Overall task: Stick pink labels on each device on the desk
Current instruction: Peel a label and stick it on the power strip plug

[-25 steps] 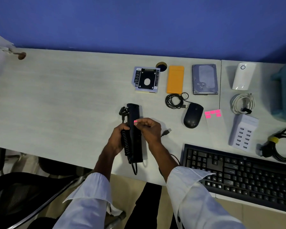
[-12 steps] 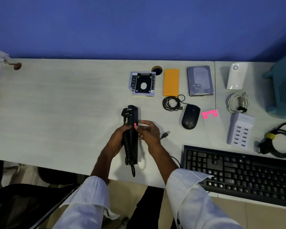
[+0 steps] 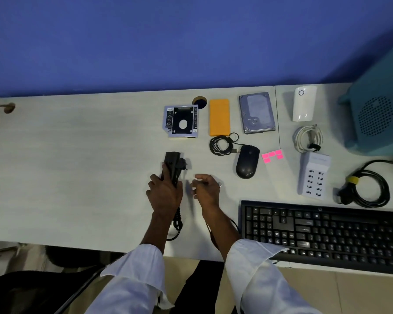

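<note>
Pale woodgrain desk [image 3: 77,177], black keyboard [image 3: 327,232] on its near edge at 4 o'clock. Left hand [image 3: 166,193] grips the black corded device [image 3: 173,164], fingers wrapped round its body (coiled cable trails toward the near edge). Right hand [image 3: 205,189] just beside it at 3 o'clock, fingers loosely curled, holding nothing. Pink labels [image 3: 272,155] on their sheet at 2 o'clock, past the mouse [image 3: 247,162]. Blue wall [image 3: 168,41] at 12
</note>
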Demonstrator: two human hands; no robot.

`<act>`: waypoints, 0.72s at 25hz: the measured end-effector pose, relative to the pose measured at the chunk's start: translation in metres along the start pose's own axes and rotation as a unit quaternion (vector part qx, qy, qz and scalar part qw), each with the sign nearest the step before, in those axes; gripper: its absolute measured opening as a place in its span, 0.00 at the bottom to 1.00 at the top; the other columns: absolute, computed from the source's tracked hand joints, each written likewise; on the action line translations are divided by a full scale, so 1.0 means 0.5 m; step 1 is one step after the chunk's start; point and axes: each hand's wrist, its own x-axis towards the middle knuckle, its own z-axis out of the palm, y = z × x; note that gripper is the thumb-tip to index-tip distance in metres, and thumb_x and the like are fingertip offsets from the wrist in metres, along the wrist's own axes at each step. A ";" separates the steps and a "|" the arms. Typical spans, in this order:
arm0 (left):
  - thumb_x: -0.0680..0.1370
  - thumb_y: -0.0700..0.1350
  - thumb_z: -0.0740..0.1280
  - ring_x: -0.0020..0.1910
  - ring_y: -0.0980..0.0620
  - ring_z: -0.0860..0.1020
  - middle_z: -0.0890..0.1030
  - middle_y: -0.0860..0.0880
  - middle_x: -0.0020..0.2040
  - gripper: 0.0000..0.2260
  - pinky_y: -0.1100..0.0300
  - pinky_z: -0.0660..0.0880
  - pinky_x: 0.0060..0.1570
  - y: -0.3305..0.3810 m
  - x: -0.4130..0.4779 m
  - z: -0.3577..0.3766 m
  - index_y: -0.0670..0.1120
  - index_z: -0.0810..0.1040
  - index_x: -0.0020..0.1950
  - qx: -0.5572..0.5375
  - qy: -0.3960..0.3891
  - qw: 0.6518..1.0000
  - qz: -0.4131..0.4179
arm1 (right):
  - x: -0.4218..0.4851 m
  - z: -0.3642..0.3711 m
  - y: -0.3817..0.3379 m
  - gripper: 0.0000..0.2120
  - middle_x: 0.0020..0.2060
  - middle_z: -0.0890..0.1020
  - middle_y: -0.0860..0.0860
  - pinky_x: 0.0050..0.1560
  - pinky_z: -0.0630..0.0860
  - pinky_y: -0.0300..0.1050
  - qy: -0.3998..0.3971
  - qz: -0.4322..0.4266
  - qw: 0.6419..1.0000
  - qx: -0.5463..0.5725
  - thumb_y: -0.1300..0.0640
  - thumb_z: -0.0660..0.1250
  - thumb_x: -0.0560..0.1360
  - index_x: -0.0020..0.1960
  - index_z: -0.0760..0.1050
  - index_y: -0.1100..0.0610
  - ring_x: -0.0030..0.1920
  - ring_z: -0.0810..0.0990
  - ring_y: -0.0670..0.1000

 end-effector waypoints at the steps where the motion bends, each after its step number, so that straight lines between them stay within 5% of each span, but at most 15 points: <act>1: 0.74 0.53 0.66 0.43 0.37 0.75 0.73 0.36 0.50 0.34 0.49 0.72 0.38 0.006 -0.002 0.005 0.45 0.60 0.77 0.023 0.010 1.000 -0.003 | 0.003 -0.010 -0.004 0.10 0.45 0.84 0.59 0.35 0.78 0.40 0.002 -0.003 1.000 0.005 0.66 0.66 0.74 0.53 0.79 0.58 0.35 0.80 0.50; 8: 0.71 0.57 0.66 0.46 0.37 0.72 0.71 0.36 0.51 0.40 0.47 0.71 0.41 0.030 -0.009 0.015 0.46 0.54 0.78 0.049 0.036 0.998 -0.020 | 0.013 -0.060 -0.043 0.11 0.44 0.84 0.61 0.30 0.74 0.36 0.007 -0.034 0.999 0.040 0.68 0.64 0.75 0.55 0.78 0.60 0.33 0.79 0.50; 12: 0.65 0.69 0.60 0.46 0.37 0.73 0.72 0.34 0.54 0.48 0.46 0.70 0.43 0.039 -0.008 0.026 0.44 0.55 0.78 0.022 0.060 0.997 -0.034 | 0.031 -0.116 -0.067 0.10 0.41 0.84 0.57 0.37 0.79 0.47 0.054 -0.077 0.995 0.027 0.62 0.67 0.71 0.49 0.79 0.51 0.34 0.81 0.54; 16: 0.67 0.74 0.58 0.61 0.34 0.71 0.68 0.32 0.68 0.49 0.41 0.69 0.52 0.088 -0.022 0.037 0.43 0.56 0.78 0.055 0.072 0.996 -0.021 | 0.055 -0.216 -0.105 0.07 0.37 0.82 0.48 0.40 0.73 0.29 0.158 -0.187 0.966 -0.083 0.62 0.71 0.71 0.49 0.80 0.55 0.39 0.81 0.49; 18: 0.67 0.69 0.62 0.66 0.35 0.68 0.66 0.35 0.71 0.45 0.42 0.67 0.57 0.139 -0.025 0.024 0.43 0.58 0.76 0.033 0.099 0.995 0.012 | 0.062 -0.266 -0.123 0.06 0.38 0.84 0.49 0.39 0.73 0.36 0.184 -0.225 0.952 -0.098 0.61 0.71 0.72 0.48 0.79 0.54 0.38 0.81 0.48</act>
